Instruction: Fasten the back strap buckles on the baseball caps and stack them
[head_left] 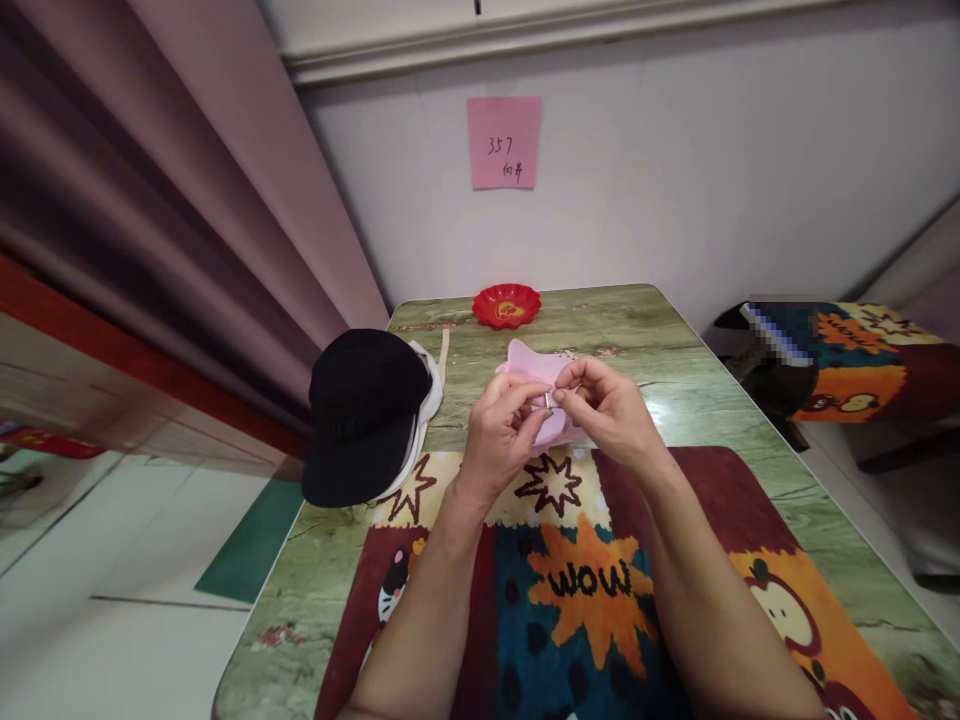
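Two bare hands meet above one table (660, 360), over the far edge of one patterned mat (517, 600). Between them is one small silvery piece (547, 400). The left hand (501, 425) has its thumb and forefinger clamped on this piece. The right hand (609, 405) has its thumb and forefinger drawn close together at the piece's upper end; whether they grip it too, I cannot tell.

Just below and behind the fingertips sits one pink dish (534, 360), partly hidden by both hands, so its full shape cannot be made out. Beyond it, near the table's far edge, lies one red plate (507, 306) with a scalloped rim and a gold design in the middle.

Left of the hands rests one black cap (367, 410), and one white item (429, 400) shows from behind it. The mat carries two dark-outlined starbursts and one orange burst reading "WOW".

On the wall (637, 170) is one pink note (505, 143) with two handwritten lines, the upper one "357". One curtain (172, 150) hangs at the left.
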